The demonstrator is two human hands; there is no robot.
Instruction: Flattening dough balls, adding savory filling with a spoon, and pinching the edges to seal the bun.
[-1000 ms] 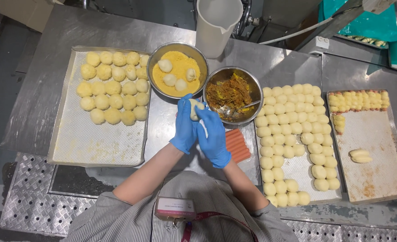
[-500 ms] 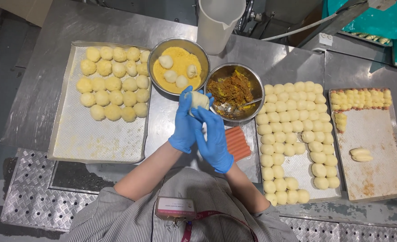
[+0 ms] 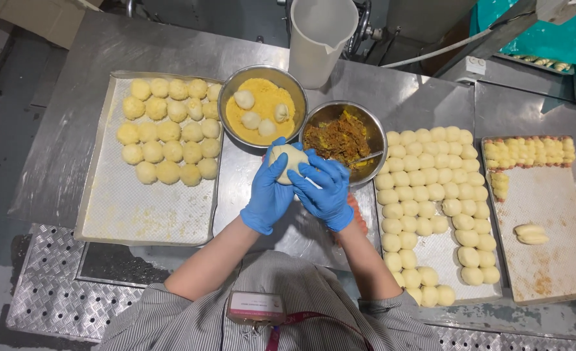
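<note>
Since a second ago both gloved hands have lifted the dough ball (image 3: 290, 160) a little away from the body, so it now sits just below the gap between the two bowls; nothing else on the desk (image 3: 138, 52) has shifted.

That steel desk carries everything. On its left lies a large tray (image 3: 132, 208) with coated dough balls (image 3: 169, 140) packed in rows at its far end, the near part bare. On the right a second tray (image 3: 444, 244) is nearly full of pale, uncoated dough balls (image 3: 431, 188). Further right a third tray (image 3: 554, 260) has a band of small pieces along its far edge and one pale piece (image 3: 531, 233) lying alone. A white plastic jug (image 3: 321, 36) stands at the back. Before it sits a bowl of yellow crumbs (image 3: 262, 109) with several balls lying in it, and just beside that a bowl of brown shredded filling (image 3: 344, 138) with a utensil handle resting at its rim.

The left hand (image 3: 269, 192) cups the dough ball from beneath and behind, fingers curled closed around it. The right hand (image 3: 323, 190) meets it from the other side, fingers bent and pressing on the ball's right edge.
</note>
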